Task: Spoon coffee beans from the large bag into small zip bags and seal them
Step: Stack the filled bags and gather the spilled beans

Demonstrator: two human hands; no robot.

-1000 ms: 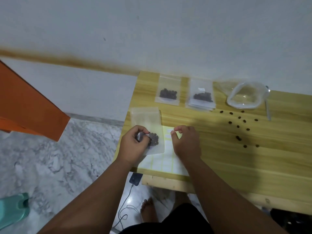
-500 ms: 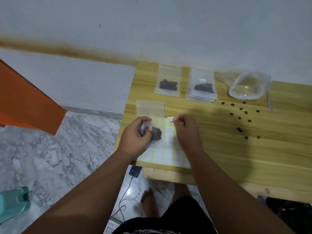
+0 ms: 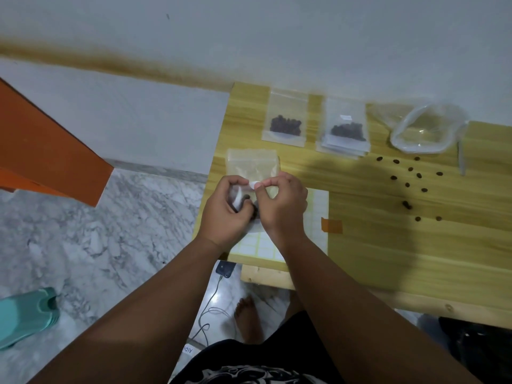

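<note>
Our right fingertips (image 3: pixel 259 186) pinch a small white label (image 3: pixel 253 185) and hold it against the face of the small zip bag (image 3: pixel 250 167). Half a second ago that pinch hung to the right of the bag, above the label sheet (image 3: pixel 317 214). The left fingers (image 3: pixel 240 187) are curled round the lower part of the bag, where the dark beans sit, as they were before. So the right hand (image 3: pixel 282 209) has crossed over to meet the left hand (image 3: pixel 224 217), and the two now touch above the bag. The bag lies by the left edge of the table (image 3: pixel 388 245), towards its near-left corner, its top end pointing at the wall. The sheet lies under and just right of our hands, and an orange tab (image 3: pixel 331 225) at its right edge now shows where the hand covered it earlier. Along the far edge two filled bags (image 3: pixel 285 121) lie side by side, unmoved, the right one on a stack of empty bags (image 3: pixel 342 148). Further right sits the large bag (image 3: pixel 426 128), clear and gaping, with a thin grey handle (image 3: pixel 461 159) beside it. Loose beans (image 3: pixel 407 184) lie scattered on the wood in front of it, as before.
</note>
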